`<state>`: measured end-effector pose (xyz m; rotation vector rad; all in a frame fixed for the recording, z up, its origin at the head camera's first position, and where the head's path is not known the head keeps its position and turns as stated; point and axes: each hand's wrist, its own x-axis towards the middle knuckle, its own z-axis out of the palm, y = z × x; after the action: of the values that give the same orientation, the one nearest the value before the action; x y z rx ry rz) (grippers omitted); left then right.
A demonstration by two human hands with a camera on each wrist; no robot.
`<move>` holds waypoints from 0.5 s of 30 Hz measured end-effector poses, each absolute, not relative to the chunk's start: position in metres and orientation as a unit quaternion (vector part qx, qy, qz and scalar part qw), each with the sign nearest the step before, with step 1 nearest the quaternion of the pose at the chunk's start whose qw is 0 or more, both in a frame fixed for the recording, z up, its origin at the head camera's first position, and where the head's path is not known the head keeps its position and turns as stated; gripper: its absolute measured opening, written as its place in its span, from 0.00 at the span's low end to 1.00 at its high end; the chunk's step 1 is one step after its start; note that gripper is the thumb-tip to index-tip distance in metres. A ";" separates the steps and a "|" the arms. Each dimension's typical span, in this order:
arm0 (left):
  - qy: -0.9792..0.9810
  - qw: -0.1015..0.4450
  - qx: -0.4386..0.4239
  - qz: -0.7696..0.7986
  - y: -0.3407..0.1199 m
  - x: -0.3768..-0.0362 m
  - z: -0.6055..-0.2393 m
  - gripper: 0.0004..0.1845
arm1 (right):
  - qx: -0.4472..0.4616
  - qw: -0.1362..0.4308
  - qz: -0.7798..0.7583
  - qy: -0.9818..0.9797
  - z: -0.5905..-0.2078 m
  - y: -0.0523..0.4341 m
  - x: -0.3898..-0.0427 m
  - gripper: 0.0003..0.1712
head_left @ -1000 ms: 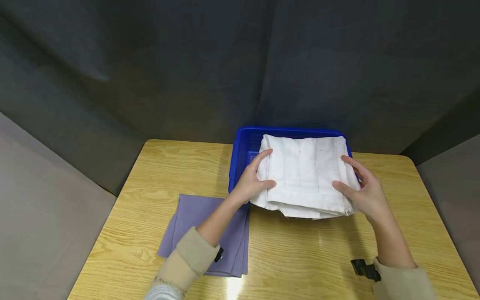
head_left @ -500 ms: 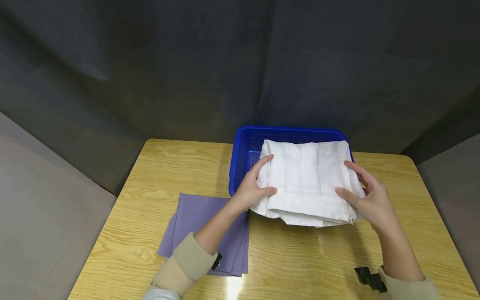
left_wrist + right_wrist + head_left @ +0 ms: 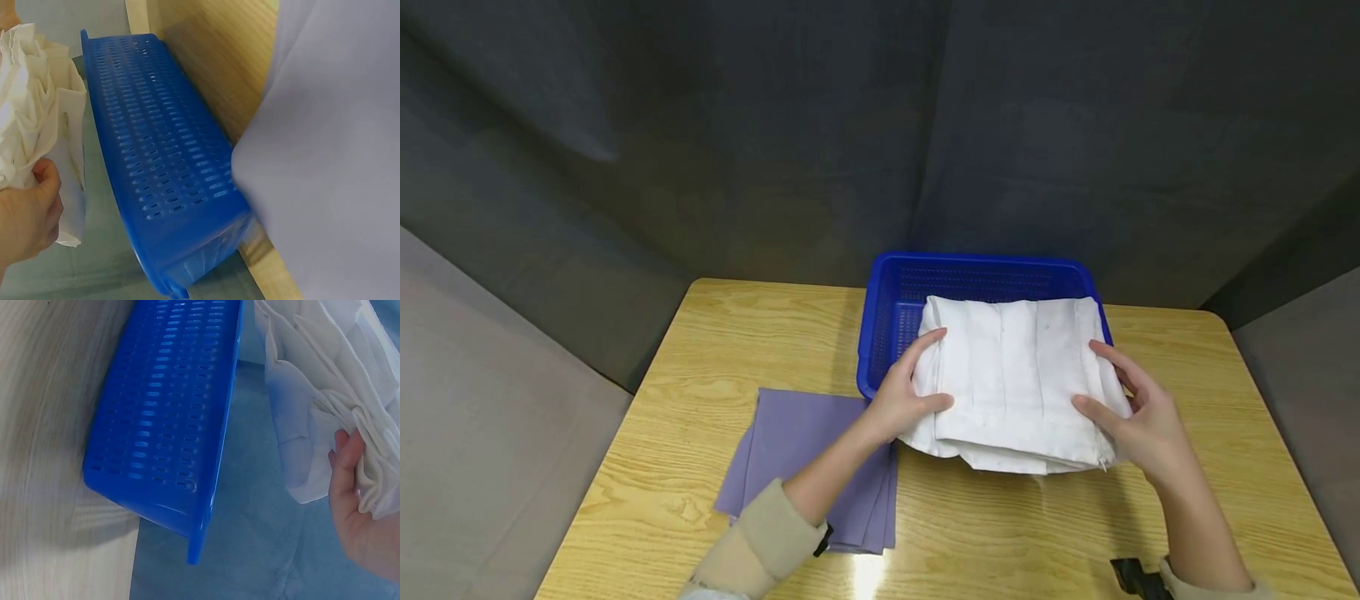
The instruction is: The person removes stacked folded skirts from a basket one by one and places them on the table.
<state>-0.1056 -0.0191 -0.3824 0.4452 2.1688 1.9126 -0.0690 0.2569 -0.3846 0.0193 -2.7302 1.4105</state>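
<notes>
We're holding the folded white cloth (image 3: 1018, 379), 2 grips clamping its sides: left hand (image 3: 901, 392), right hand (image 3: 1138, 412), overhanging blue basket (image 3: 895, 304) front rim; bare desk (image 3: 1000, 525) below.

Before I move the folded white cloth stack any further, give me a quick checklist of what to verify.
1. Left hand grips the left edge of the folded white cloth stack: ok.
2. Right hand grips the stack's right edge: ok.
3. Stack is lifted above the perforated blue plastic basket, as the wrist views show: ok.
4. Layers stay together: not ok, the edges fan apart in the right wrist view.
5. Folded purple cloth lies flat on the wooden table, apart from the stack: ok.
6. Basket floor is free of other items: cannot tell, the stack hides most of it.
</notes>
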 end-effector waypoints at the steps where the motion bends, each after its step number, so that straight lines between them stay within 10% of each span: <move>1: 0.736 0.108 0.153 0.651 -0.019 -0.105 -0.383 0.43 | 0.006 0.033 0.460 -0.887 -0.385 0.257 -0.068 0.39; 15: 0.729 0.108 0.172 0.654 -0.021 -0.096 -0.402 0.44 | -0.017 0.037 0.454 -0.890 -0.392 0.253 -0.049 0.39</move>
<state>-0.0961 -0.0207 -0.4024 0.5064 2.1452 1.9239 -0.0488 0.2532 -0.3918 -0.0510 -2.7327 1.3930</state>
